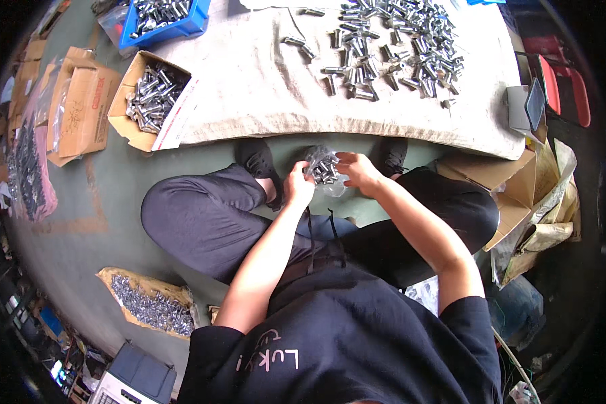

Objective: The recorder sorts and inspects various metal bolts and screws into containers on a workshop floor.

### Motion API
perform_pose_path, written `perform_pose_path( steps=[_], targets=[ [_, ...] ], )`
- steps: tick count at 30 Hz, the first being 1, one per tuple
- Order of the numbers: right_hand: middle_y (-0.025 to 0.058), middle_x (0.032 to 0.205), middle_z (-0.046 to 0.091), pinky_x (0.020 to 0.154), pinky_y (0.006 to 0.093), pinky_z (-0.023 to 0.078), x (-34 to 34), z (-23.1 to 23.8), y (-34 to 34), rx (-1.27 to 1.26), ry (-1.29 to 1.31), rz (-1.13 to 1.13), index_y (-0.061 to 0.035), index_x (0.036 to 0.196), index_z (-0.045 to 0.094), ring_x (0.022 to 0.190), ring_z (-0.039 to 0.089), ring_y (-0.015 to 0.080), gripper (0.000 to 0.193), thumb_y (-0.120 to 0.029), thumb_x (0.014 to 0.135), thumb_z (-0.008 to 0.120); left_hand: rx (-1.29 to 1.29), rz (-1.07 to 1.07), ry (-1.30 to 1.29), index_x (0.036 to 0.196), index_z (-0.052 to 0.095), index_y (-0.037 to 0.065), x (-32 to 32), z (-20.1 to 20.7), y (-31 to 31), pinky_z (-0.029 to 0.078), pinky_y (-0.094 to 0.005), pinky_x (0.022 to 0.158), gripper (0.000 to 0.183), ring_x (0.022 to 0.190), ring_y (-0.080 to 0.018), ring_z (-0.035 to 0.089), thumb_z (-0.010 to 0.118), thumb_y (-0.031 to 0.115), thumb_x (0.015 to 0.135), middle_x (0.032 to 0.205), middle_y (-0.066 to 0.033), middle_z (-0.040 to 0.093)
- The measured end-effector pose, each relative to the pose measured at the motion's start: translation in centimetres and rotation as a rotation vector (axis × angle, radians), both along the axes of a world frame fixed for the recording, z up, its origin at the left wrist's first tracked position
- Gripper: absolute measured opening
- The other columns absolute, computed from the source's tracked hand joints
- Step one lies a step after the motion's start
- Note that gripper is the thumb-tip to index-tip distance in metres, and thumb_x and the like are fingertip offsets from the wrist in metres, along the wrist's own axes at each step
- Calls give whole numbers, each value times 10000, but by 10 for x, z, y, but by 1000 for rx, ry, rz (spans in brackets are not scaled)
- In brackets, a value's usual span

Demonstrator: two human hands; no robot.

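Observation:
Between my knees, below the table's front edge, a clear plastic bag (314,153) holds several shiny metal bolts (326,171). My left hand (299,184) is closed on the bag's left side, fingers pinching the film. From the other side, my right hand (359,171) reaches in with bent fingers at the bag's right edge, and they appear to grip the film there. The bolts lie bunched inside, between the two hands. Part of the bag hangs below the right fingers.
Loose bolts (424,57) cover the far right of the cloth-covered table (249,101). A cardboard box of bolts (124,111) and a blue bin (198,20) stand at left. Small metal parts (148,306) fill a tray lower left. An open carton (518,175) stands at right.

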State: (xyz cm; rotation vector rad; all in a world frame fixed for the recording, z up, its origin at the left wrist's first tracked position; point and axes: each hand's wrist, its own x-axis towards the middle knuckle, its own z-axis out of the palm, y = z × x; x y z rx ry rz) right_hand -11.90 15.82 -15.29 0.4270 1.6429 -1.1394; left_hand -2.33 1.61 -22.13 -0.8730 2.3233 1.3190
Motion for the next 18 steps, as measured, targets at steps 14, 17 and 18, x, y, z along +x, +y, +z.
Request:
perform_pose_path(
  steps=[14,17,18],
  targets=[
    [127,739,594,558,359,491,24,76,32,58,1006,1344,-46,743,585,648,609,271,117,-119,661,546,-415,-219,887,1048,557,63,-112,154,0,423,-360,754,365,863,-229,507,679,140,713,900,-92,552],
    [122,761,587,577,345,493,23,91,27,-46,1044,1361,-55,799,588,713,615,241,126,-117,715,516,-674,-390,814,1233,419,75,-160,159,0,299,-472,972,696,1189,-393,319,730,299,652,1241,-232,376],
    [112,763,586,576,348,492,22,93,28,-7,1071,1354,-57,814,586,717,611,242,137,-127,725,507,-705,-432,701,1304,337,99,-173,157,-1,207,-508,1017,817,1247,-449,187,706,418,648,1323,-279,249]
  ],
)
